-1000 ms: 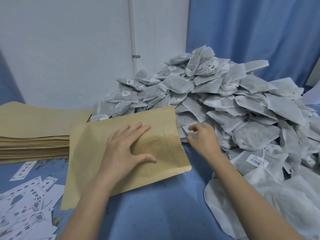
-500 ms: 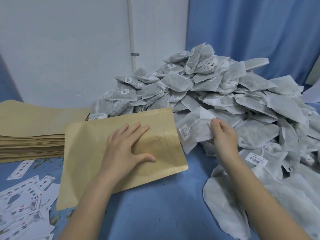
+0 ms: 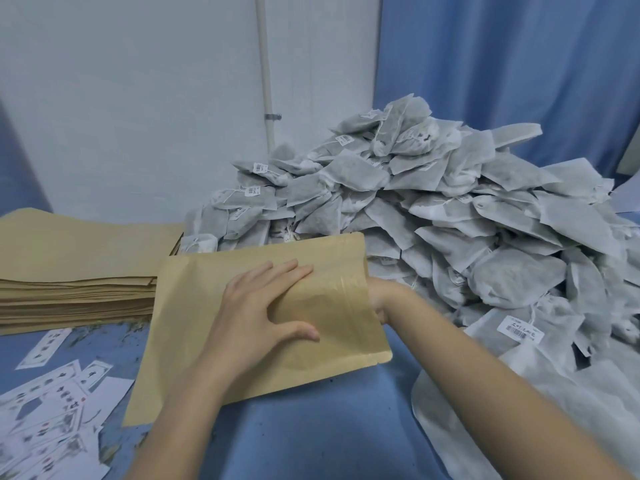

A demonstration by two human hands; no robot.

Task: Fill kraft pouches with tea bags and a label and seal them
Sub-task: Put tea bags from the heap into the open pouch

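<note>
The kraft pouch [image 3: 263, 317] lies flat on the blue surface [image 3: 311, 431] near the middle of the view, its open mouth facing 3 o'clock. The left hand [image 3: 263, 306] rests on top of it, fingers straight and spread, thumb sticking out toward 3 o'clock, just pressing the paper down, not gripping anything. The right hand [image 3: 375, 301] is shoved into the mouth of the pouch, so only the wrist and heel of it show. The paper hides the fingers, so I honestly can't tell whether they're holding anything in there.

Stuff around it: a big heap of grey tea bags [image 3: 433, 216] fills the 1 to 3 o'clock area, stacked up against the blue curtain [image 3: 519, 71], strings and small white barcode tags poking out here and there. The heap comes right up to the far edge of the pouch. At 4 o'clock one tea bag with a clear barcode tag [image 3: 519, 332] lies just beside the right forearm, on top of some white fabric sheeting [image 3: 519, 403] that the forearm crosses.

At 9 o'clock there's a thick stack of empty kraft pouches [image 3: 69, 271]; the near corner of the pouch sits just beside it. At 7 to 8 o'clock, loose printed labels [image 3: 45, 417] are scattered on the surface, too blurred to read. Behind everything, a white wall [image 3: 138, 98] with a thin pipe [image 3: 265, 71] running up it at 12 o'clock.
</note>
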